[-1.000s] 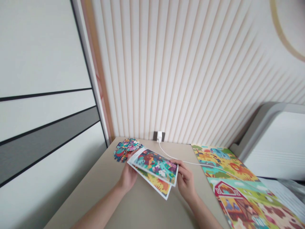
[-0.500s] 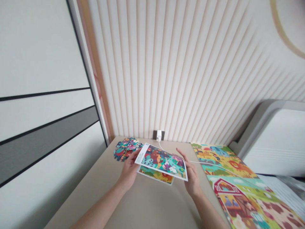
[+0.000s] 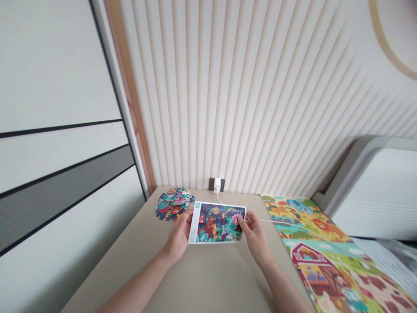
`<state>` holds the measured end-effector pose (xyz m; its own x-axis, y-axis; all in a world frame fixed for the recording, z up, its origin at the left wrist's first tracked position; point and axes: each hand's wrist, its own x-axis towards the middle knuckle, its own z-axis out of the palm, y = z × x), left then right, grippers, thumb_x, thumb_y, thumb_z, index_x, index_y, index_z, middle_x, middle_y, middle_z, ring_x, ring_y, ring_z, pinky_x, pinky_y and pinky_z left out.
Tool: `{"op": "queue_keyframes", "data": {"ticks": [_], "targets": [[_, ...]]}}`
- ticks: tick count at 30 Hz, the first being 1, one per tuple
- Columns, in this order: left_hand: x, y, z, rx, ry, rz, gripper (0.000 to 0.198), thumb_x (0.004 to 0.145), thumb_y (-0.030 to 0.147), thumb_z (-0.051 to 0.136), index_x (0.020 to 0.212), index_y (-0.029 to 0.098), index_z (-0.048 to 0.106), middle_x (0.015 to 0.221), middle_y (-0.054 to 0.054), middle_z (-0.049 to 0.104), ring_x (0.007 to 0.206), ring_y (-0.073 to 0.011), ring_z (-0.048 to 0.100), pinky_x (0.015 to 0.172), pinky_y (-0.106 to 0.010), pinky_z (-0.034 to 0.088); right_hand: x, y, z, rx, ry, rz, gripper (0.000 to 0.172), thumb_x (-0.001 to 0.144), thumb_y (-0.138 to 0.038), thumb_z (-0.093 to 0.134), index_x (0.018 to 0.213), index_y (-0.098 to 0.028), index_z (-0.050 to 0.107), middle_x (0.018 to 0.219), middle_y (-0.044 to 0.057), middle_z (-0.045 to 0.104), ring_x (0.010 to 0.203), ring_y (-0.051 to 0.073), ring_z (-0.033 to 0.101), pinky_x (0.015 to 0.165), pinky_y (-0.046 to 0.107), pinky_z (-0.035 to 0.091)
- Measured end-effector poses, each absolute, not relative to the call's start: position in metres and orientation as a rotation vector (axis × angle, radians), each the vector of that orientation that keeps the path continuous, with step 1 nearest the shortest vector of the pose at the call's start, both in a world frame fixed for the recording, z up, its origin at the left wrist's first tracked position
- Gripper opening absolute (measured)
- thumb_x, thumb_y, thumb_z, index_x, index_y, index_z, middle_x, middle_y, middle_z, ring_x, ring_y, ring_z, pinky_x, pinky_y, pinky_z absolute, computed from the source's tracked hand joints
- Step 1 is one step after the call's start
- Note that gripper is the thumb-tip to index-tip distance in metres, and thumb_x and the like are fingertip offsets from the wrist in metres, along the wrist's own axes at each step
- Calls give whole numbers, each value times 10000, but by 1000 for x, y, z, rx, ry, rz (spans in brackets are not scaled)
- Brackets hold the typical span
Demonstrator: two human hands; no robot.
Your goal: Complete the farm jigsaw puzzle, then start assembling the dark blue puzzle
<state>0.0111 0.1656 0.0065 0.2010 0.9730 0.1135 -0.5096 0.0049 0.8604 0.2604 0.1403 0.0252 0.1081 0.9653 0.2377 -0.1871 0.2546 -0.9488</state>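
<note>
Between my hands, above the table, is a picture sheet (image 3: 217,222) with a white border and a colourful animal scene. My left hand (image 3: 180,234) grips its left edge, fingers behind it. My right hand (image 3: 254,230) pinches the right edge, the thumb lying on the printed front. A second sheet seen earlier is now hidden, apparently behind the first. A heap of jigsaw puzzle pieces (image 3: 174,203) lies on the table just beyond my left hand.
On the right side of the table (image 3: 208,282) lie a savanna picture (image 3: 306,217) and a farm picture (image 3: 348,278). A white cable runs across from a charger (image 3: 217,185) plugged in at the ribbed wall. A white cabinet (image 3: 65,195) stands at left.
The top sheet has turned level and faces me more squarely. My right hand has closed from spread fingers to a pinch on its right edge. The lower sheet has gone out of sight.
</note>
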Motion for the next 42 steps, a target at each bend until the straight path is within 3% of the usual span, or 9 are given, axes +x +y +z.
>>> {"op": "queue_keyframes", "data": {"ticks": [6, 10, 12, 15, 18, 23, 29, 35, 42], "targets": [[12, 170, -3, 1264, 810, 1208, 543, 931, 464, 649, 1399, 244, 482, 1250, -99, 698, 1100, -281, 692, 960, -429, 548, 261, 139, 23, -1034, -1049, 1027, 729, 790, -537, 782, 1397, -267, 483, 832, -1, 720, 707, 205, 677, 653, 324, 544], [10, 173, -11, 1468, 940, 1315, 463, 971, 466, 575, 1365, 235, 495, 1279, -100, 678, 1174, -271, 655, 1024, -420, 514, 264, 143, 12, -1192, -1288, 1069, 492, 853, -622, 660, 1036, -167, 691, 731, 27, 690, 651, 195, 624, 596, 290, 470], [11, 171, -14, 1511, 955, 1321, 458, 980, 459, 557, 1373, 235, 483, 1269, -103, 681, 1154, -267, 664, 998, -412, 531, 266, 146, 4, -1349, -1424, 936, 501, 883, -645, 593, 793, -160, 676, 672, 31, 659, 606, 177, 572, 549, 268, 398], [12, 171, -17, 1581, 899, 1232, 477, 1010, 425, 502, 1442, 244, 412, 1275, -115, 676, 1100, -256, 689, 926, -400, 571, 271, 151, -4, -1527, -1494, 630, 520, 904, -640, 547, 668, -181, 602, 617, 21, 624, 590, 165, 524, 542, 264, 331], [1, 182, -16, 1840, 972, 1220, 490, 1019, 372, 467, 1488, 256, 386, 1333, -120, 637, 1191, -260, 641, 954, -411, 559, 282, 157, -7, -1558, -1420, 483, 503, 919, -640, 501, 684, -201, 569, 628, 23, 613, 604, 179, 524, 560, 280, 338], [-49, 220, -15, 2410, 1482, 1306, 377, 987, 308, 467, 1337, 228, 582, 1359, -110, 604, 1318, -277, 521, 1161, -469, 377, 315, 170, -11, -1537, -1131, 376, 483, 958, -647, 365, 853, -216, 556, 739, 23, 608, 665, 203, 539, 606, 309, 397], [-81, 243, -39, 2248, 2284, 871, 661, 962, 481, 483, 1543, 184, 375, 1517, -211, 427, 1415, -425, 361, 1115, -595, 307, 353, 184, -13, -1548, -967, 99, 446, 945, -631, 389, 903, -209, 528, 833, 35, 588, 787, 213, 526, 755, 346, 411], [-77, 245, -47, 2234, 2279, 619, 687, 974, 564, 415, 1585, 269, 303, 1563, -205, 371, 1444, -412, 325, 1118, -619, 230, 364, 195, -13, -1467, -998, 183, 477, 883, -670, 481, 935, -203, 563, 818, 40, 631, 757, 222, 572, 713, 339, 438], [-78, 246, -40, 2251, 2194, 698, 597, 968, 535, 454, 1520, 309, 426, 1583, -176, 341, 1436, -378, 362, 1136, -552, 250, 354, 244, -16, -1597, -1085, 237, 433, 831, -652, 535, 812, -220, 557, 639, -6, 552, 646, 204, 514, 660, 326, 411]]}}
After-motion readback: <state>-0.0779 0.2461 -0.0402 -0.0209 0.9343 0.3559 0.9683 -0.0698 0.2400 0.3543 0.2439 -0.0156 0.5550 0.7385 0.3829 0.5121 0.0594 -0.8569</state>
